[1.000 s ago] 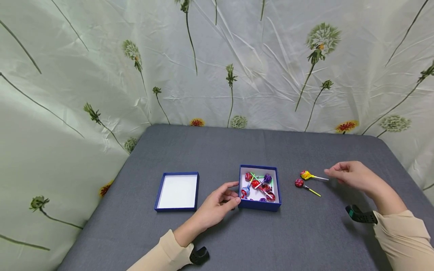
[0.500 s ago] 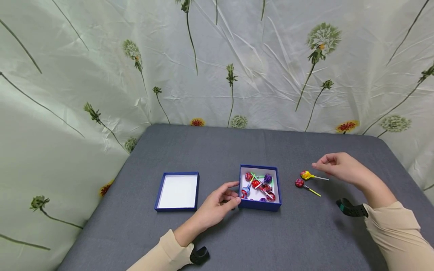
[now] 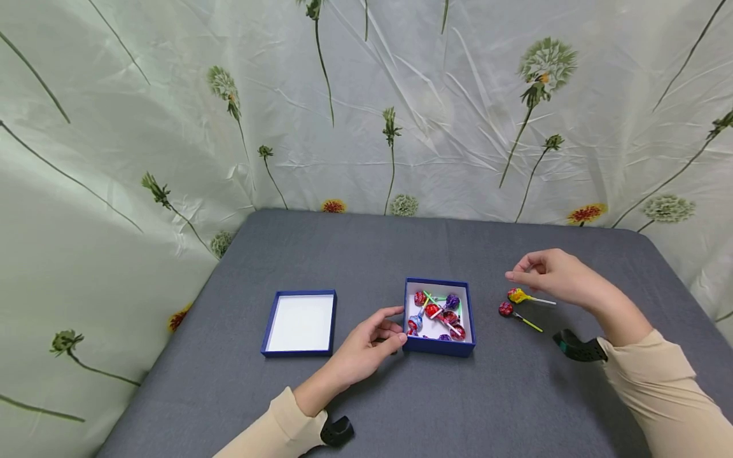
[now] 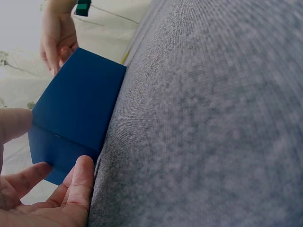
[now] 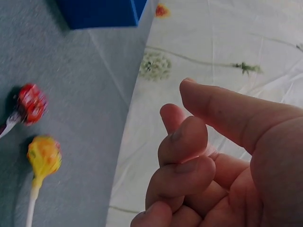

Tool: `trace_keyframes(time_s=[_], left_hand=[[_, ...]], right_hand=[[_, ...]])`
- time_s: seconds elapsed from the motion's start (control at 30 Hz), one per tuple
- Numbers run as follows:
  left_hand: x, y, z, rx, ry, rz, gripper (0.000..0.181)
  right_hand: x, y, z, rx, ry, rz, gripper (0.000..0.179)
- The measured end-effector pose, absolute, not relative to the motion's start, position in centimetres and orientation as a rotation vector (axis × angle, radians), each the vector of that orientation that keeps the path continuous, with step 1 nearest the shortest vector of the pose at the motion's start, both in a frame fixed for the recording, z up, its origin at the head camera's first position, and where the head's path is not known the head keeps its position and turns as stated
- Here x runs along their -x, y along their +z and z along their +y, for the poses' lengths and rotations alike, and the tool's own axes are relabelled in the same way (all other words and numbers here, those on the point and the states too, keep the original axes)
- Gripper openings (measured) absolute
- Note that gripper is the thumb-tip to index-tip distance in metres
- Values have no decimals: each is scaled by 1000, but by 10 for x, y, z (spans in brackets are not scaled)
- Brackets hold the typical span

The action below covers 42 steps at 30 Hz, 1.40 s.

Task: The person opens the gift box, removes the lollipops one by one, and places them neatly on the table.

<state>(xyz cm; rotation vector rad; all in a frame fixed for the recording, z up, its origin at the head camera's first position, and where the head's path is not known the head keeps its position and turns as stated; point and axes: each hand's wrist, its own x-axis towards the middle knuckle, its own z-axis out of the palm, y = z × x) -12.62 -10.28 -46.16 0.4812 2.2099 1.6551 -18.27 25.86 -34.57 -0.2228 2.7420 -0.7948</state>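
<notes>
An open blue box with a white inside holds several wrapped lollipops. My left hand rests against the box's left side, thumb at the near left corner and fingers spread along the wall. To the right of the box lie two lollipops on the table: a yellow-wrapped lollipop with a white stick, and a red-wrapped lollipop with a yellow-green stick. Just above and behind the yellow one hovers my right hand, fingers loosely bent. Nothing shows between its fingers in the right wrist view.
A blue-rimmed box lid, white inside up, lies left of the left hand. All of it stands on a grey cloth-covered table. Behind hangs a pale curtain with a flower print.
My right hand has moved left and a little toward the table's far edge, from beside the yellow lollipop's stick to above its head. The left hand and box stay put.
</notes>
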Motion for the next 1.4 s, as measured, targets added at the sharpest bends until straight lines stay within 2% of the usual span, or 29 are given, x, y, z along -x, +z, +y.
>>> trace_keyframes(time_s=[0.77,1.4], left_hand=[[127,-462,-102,-477,1656,2215,49],[127,-462,-103,-468,1652,2204,50]], right_hand=[[181,-333,188,472,-755,2691,28],[188,-350,147,568,-650,2632,24]])
